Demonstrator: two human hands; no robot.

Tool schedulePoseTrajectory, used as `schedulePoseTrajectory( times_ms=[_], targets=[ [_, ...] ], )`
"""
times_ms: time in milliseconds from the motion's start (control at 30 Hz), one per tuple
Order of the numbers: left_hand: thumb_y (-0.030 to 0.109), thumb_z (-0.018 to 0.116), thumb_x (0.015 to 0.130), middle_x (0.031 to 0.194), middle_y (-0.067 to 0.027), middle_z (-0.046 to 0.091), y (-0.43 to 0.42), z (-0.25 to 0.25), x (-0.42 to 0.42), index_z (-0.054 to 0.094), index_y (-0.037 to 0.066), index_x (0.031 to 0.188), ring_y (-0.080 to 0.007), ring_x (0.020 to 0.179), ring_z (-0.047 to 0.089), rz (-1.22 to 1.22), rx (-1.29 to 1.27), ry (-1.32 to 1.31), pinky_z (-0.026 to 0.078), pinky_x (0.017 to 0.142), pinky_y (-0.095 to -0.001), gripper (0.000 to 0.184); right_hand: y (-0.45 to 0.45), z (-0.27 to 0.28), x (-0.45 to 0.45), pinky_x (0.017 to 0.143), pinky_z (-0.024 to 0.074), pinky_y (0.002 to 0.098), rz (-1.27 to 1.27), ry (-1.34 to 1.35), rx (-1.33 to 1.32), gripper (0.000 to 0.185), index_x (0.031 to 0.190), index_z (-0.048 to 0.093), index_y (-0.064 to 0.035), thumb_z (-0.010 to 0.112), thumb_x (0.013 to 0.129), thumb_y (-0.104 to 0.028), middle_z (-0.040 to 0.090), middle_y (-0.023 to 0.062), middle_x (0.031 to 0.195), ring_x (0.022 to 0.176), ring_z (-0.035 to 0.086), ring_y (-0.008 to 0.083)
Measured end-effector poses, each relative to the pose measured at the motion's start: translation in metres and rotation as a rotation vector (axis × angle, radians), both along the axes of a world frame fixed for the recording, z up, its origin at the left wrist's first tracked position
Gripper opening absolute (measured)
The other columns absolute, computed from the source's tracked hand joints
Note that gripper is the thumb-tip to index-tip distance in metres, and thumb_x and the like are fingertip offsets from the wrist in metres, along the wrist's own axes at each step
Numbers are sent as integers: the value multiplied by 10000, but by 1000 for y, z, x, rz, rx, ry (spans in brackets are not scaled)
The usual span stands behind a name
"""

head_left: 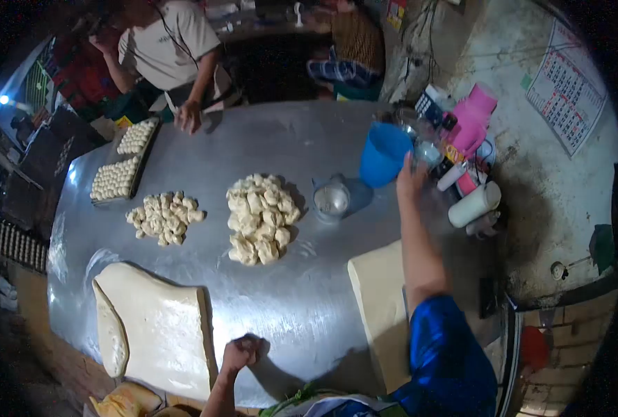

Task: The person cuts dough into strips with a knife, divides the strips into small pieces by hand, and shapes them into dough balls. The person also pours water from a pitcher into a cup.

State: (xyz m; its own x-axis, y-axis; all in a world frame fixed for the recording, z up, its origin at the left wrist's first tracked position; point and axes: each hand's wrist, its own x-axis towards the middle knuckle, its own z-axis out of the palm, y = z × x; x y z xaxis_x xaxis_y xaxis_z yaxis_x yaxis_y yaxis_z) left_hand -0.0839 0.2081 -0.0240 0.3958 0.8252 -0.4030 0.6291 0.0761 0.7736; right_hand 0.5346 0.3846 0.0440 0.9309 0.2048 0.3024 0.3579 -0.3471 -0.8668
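Note:
My right hand (409,179) reaches to the far right of the metal table and is closed on the rim side of a blue plastic jug (384,154), which looks tilted. A greyish measuring cup (332,200) stands just left of it. My left hand (242,353) is curled into a loose fist at the near edge, with nothing visible in it. To its left lies a large folded slab of dough (157,326). Another dough sheet (380,306) lies under my right arm. Two heaps of cut dough, a larger pile (260,219) and a smaller pile (165,217), sit mid-table.
Trays of small dough balls (116,179) stand at the far left edge. Bottles, a pink jug (470,121) and a white container (474,205) crowd the right side by the wall. Across the table a person (173,55) rests a hand on it; another person sits behind.

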Motion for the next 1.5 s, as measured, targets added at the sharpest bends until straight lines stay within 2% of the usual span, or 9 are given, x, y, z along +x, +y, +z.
schedulePoseTrajectory(
  times_ms=[67, 100, 133, 267, 867, 1200, 1300, 1433, 1500],
  targets=[
    [269, 630, 878, 800, -91, 722, 0, -9, -7, 748, 107, 979, -227, 674, 634, -3, -17, 30, 501, 651, -321, 224, -28, -18, -33, 1008, 412, 409, 75, -334, 232, 572, 1325, 500, 11, 642, 936, -383, 533, 204, 1300, 1161, 520, 335],
    [271, 619, 883, 816, -93, 727, 1, -11, -8, 751, 118, 987, -227, 687, 640, -12, -68, 85, 505, 663, -322, 227, -48, -19, -62, 1018, 390, 378, 283, -139, 310, 646, 1411, 404, -32, 702, 896, -283, 492, 146, 1333, 1166, 494, 287],
    [271, 619, 883, 816, -93, 727, 5, -14, -7, 751, 118, 987, -227, 687, 640, -12, -54, 77, 505, 663, -322, 227, -53, -70, -63, 1004, 392, 365, 341, -339, 219, 787, 1460, 324, -58, 757, 836, -261, 470, 121, 1343, 1169, 492, 257],
    [263, 613, 886, 817, -85, 728, -1, -18, -7, 748, 100, 1002, -215, 701, 647, 57, -82, -50, 506, 677, -316, 241, -60, -94, -161, 1037, 400, 366, 685, -159, 289, 1183, 1505, 228, -62, 937, 564, -159, 403, 176, 1438, 1267, 461, 298],
    [194, 594, 891, 831, -59, 717, 4, 25, 5, 735, 52, 1010, -183, 715, 617, 65, -194, -112, 476, 701, -263, 233, -31, -93, -219, 947, 475, 388, 526, 146, 295, 1028, 1396, 308, -18, 913, 574, -140, 565, 175, 1245, 1060, 604, 307],
    [193, 567, 884, 825, -55, 716, 6, -7, -5, 736, 58, 1001, -180, 724, 610, -7, -178, -147, 473, 707, -255, 246, -146, 78, -278, 949, 477, 392, 977, 85, 346, 956, 1326, 433, -28, 929, 523, -180, 580, 174, 1213, 1035, 618, 282],
    [219, 677, 807, 871, -45, 720, 2, -14, -9, 733, 52, 913, -150, 751, 622, -47, -69, -121, 482, 710, -254, 206, -186, 128, -300, 961, 470, 399, 1100, 19, 434, 965, 1309, 461, -36, 942, 487, -189, 581, 182, 1206, 1046, 615, 283],
    [125, 584, 804, 842, -59, 722, 2, 6, -6, 734, 28, 984, -182, 710, 613, -57, -123, -189, 492, 694, -288, 253, -233, 231, -318, 980, 486, 420, 1259, -248, 165, 1127, 1424, 355, -47, 941, 481, -237, 546, 141, 1318, 1129, 595, 298],
    [125, 581, 809, 844, -59, 721, -3, -7, -12, 730, 23, 981, -180, 713, 612, -40, -110, -179, 490, 695, -288, 249, -245, 248, -330, 986, 483, 421, 1294, -189, 261, 1100, 1414, 371, -37, 936, 494, -250, 544, 147, 1320, 1136, 591, 307]
  ],
)
